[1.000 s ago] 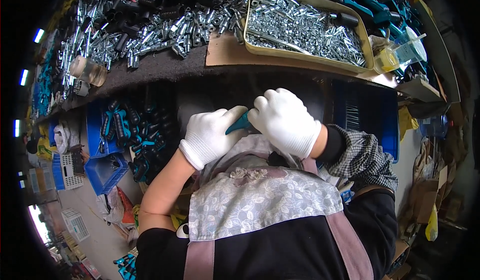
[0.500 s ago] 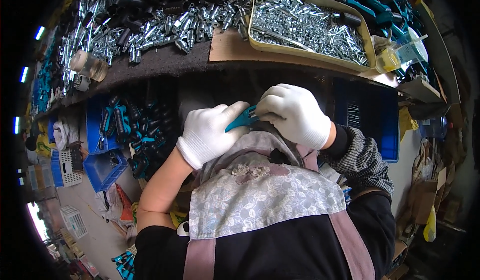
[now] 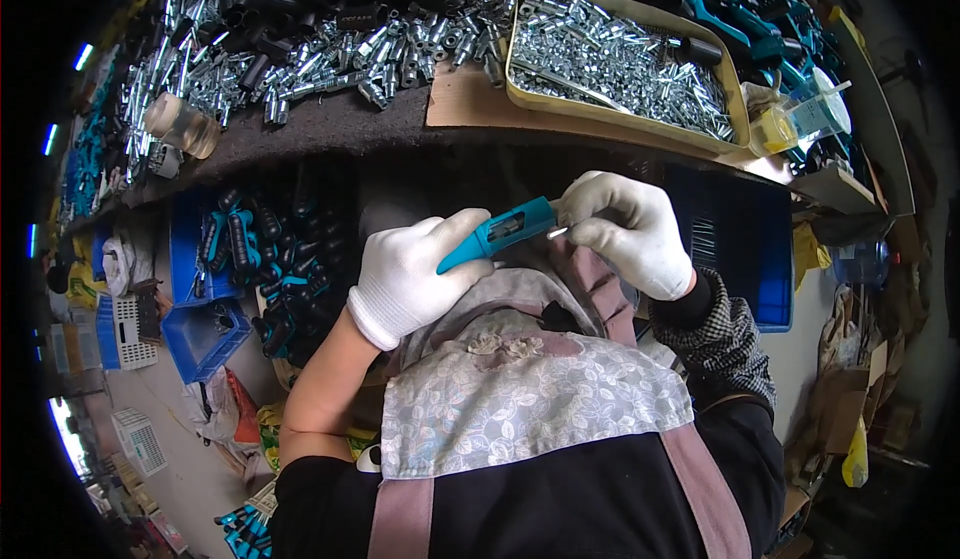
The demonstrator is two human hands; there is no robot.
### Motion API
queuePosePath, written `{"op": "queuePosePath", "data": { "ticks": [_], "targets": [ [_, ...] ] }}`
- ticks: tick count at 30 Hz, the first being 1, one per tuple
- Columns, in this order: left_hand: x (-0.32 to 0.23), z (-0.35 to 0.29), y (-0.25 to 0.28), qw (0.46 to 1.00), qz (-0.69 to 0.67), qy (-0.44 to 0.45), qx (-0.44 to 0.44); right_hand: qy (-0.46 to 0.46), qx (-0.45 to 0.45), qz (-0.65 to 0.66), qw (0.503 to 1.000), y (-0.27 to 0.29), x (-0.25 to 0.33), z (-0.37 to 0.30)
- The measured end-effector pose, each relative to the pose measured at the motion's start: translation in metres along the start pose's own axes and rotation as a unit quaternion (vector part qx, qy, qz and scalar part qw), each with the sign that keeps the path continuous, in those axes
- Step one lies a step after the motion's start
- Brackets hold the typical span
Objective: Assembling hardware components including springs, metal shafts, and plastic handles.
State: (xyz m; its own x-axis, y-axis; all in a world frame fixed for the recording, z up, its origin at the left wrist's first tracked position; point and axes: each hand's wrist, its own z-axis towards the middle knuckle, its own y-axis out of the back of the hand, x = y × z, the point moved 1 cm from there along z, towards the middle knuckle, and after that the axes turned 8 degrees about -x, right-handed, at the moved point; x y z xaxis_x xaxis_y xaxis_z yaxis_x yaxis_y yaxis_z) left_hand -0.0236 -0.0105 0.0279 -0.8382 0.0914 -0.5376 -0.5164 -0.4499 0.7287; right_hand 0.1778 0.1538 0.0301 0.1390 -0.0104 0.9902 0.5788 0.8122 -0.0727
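My left hand [image 3: 405, 269], in a white glove, is closed round the lower end of a teal tool housing [image 3: 535, 215]. The housing tilts up to the right, and dark parts show through a long slot in its side. Just off its upper end, my gloved right hand [image 3: 640, 234] pinches a small bright metal pin [image 3: 558, 232] between thumb and forefinger. Both hands are above my lap, over a grey floral apron [image 3: 530, 399] and in front of the bench edge.
Across the bench lie loose metal fittings [image 3: 385, 69] and a yellow tray [image 3: 620, 131] of small metal parts. A clear bottle [image 3: 182, 126] and a plastic cup [image 3: 820, 114] stand near its edge. Blue bins [image 3: 775, 269] flank me; black-and-teal tools [image 3: 240, 244] fill the left side.
My right hand has drawn back to the right from the housing, and a pin now shows in its fingers. More of the housing is exposed, its upper end pointing right.
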Motion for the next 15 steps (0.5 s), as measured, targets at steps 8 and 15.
{"op": "queuePosePath", "data": {
  "ticks": [8, 15],
  "targets": [
    [-0.001, -0.006, 0.004, 1.0, 0.002, -0.005, -0.02, 0.029, -0.031, -0.07, 0.997, -0.004, 0.012, 0.004],
    [-0.006, -0.003, 0.013, 0.999, 0.037, -0.027, -0.011, 0.008, -0.039, -0.132, 0.99, -0.006, 0.011, 0.007]
  ]
}}
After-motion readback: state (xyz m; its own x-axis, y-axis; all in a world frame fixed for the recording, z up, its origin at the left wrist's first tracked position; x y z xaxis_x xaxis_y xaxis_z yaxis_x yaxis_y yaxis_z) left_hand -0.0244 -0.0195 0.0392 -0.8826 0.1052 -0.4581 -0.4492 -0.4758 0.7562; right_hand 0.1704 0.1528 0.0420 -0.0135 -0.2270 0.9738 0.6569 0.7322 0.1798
